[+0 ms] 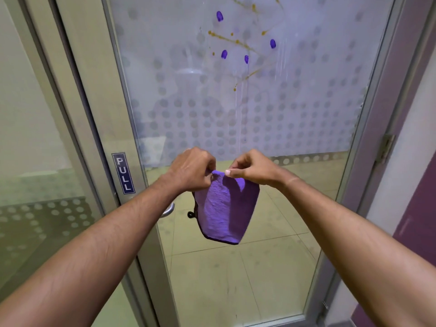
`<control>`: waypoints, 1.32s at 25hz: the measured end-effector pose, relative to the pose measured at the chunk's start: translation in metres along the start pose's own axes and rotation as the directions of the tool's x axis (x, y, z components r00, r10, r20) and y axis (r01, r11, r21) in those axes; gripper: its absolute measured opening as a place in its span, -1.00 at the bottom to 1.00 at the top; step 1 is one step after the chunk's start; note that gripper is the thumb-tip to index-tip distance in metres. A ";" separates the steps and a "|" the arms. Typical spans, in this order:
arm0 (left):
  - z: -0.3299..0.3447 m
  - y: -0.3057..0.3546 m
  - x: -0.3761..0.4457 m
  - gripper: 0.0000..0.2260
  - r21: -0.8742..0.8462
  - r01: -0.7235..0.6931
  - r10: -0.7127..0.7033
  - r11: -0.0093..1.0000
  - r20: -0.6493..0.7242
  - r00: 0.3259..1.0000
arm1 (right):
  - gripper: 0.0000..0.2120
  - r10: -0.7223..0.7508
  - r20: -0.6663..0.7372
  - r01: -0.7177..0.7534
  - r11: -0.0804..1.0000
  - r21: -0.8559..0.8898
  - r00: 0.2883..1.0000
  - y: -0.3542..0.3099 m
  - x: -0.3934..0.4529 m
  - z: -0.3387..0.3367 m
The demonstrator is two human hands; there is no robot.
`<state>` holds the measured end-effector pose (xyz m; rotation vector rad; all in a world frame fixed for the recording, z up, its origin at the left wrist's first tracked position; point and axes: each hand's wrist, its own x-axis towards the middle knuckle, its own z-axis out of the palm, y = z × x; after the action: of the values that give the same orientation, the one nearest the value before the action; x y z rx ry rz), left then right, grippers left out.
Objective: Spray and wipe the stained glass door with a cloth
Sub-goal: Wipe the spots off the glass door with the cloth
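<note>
"PULL" sign (123, 173) beside stained glass door (236, 102)

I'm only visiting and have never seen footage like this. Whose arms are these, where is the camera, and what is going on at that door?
No machine here: a person wears a camera on the head, looking forward and down, so you see their own arms. The left hand and right hand pinch the top edge of a purple cloth, which hangs in front of a glass door. Purple stains and brownish streaks mark the glass higher up, with wet runs below. A PULL sign sits on the frame.
</note>
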<state>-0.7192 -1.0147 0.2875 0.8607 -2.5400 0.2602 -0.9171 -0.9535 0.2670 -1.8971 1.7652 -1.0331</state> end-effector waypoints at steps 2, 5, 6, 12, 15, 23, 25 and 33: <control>0.001 0.001 0.001 -0.93 0.019 0.028 -0.028 0.999 -0.003 1.000 | -0.91 0.009 -0.003 -0.009 0.998 -0.062 1.000 0.005 -0.006 -0.005; -0.001 0.006 0.004 -0.93 0.005 0.061 -0.061 0.998 -0.016 0.998 | -0.91 -0.020 -0.041 0.013 0.987 -0.158 0.999 0.007 -0.012 -0.011; -0.002 0.008 0.005 -0.93 0.002 0.067 -0.067 0.998 -0.019 0.998 | -0.91 -0.041 -0.075 0.026 0.983 -0.184 0.996 0.007 -0.013 -0.012; -0.013 0.028 0.022 -0.87 -0.063 0.095 -0.098 0.993 -0.039 0.994 | -0.85 -0.198 -0.339 0.084 0.943 -0.322 0.920 0.005 -0.018 -0.027; -0.023 0.042 0.037 -0.84 -0.078 0.091 -0.098 0.993 -0.093 0.991 | -0.81 -0.251 -0.535 0.063 0.937 -0.345 0.807 0.009 -0.022 -0.027; -0.042 0.060 0.068 -0.85 -0.065 0.125 -0.133 0.990 -0.141 0.981 | -0.63 -0.395 -0.713 0.132 0.909 -0.396 0.579 0.023 -0.038 0.022; -0.051 0.066 0.074 -0.86 -0.066 0.115 -0.125 0.991 -0.190 0.974 | -0.58 -0.393 -0.693 0.122 0.905 -0.407 0.605 0.025 -0.037 0.033; -0.083 0.082 0.084 -0.90 -0.026 -0.020 0.008 0.999 -0.399 0.917 | -0.31 -0.303 -0.729 -0.005 0.922 -0.387 0.614 0.009 -0.005 0.021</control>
<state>-0.8001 -0.9683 0.3973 0.6955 -2.1632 0.3614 -0.9088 -0.9552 0.2455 -1.9684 2.4115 -1.9581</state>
